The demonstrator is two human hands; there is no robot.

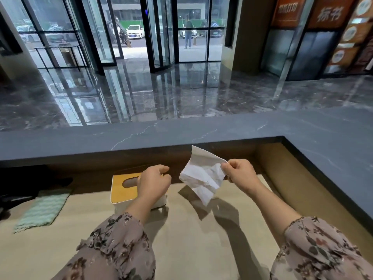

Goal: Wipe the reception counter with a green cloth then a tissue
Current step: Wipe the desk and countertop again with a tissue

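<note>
Floral sleeves (113, 245) nearest. Right hand (240, 174) pinching tissue (201, 178) by one corner, rest dangling. Left hand (153, 182) loosely curled, empty, over tissue box (121, 190). Green cloth (42, 209) lying far left. Risk: thin one-corner pinch tearing or bunching tissue on reception counter (141, 138).

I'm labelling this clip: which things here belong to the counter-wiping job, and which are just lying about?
Job: tissue, pinched in right hand; left hand above tissue box; green cloth lying on lower desk; reception counter.
Just there: dark items at far left, too dim to identify; signboards across the lobby.
</note>
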